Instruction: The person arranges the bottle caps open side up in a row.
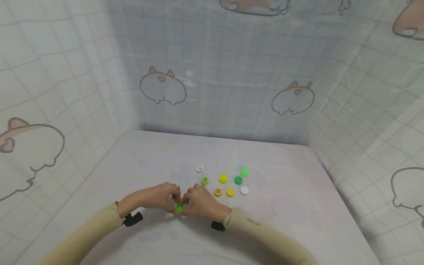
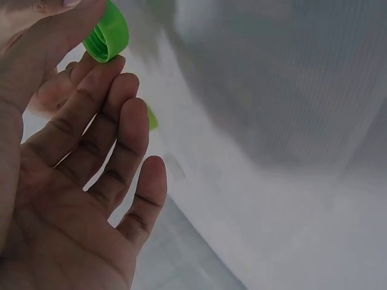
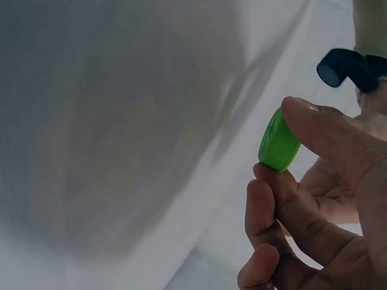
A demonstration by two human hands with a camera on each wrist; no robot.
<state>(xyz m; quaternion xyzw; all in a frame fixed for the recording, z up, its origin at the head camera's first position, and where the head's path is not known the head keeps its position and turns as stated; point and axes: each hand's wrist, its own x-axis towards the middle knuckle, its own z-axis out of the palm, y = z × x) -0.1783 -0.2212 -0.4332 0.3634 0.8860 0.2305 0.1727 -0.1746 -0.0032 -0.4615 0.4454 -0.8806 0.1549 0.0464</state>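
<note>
A bright green bottle cap [image 1: 179,208] is held between both hands, low over the table's front part. In the left wrist view its hollow, threaded side shows; the ribbed rim of the cap [image 3: 279,145] appears in the right wrist view. The left hand [image 1: 161,196] pinches it between thumb and index finger, the other fingers loosely bent. From the other side the right hand [image 1: 202,201] also pinches the cap by thumb and index finger. Nearest the right hand on the table lie a light green printed cap [image 1: 204,180] and an orange-yellow printed cap [image 1: 217,192].
Further right and back lie two yellow caps [image 1: 223,179], a dark green cap [image 1: 238,180], a bright green cap [image 1: 244,172] and a white cap [image 1: 244,190]. A white cap with a red mark [image 1: 199,168] lies farther back. Checked curtains [image 1: 212,84] enclose the pale table [image 1: 281,165].
</note>
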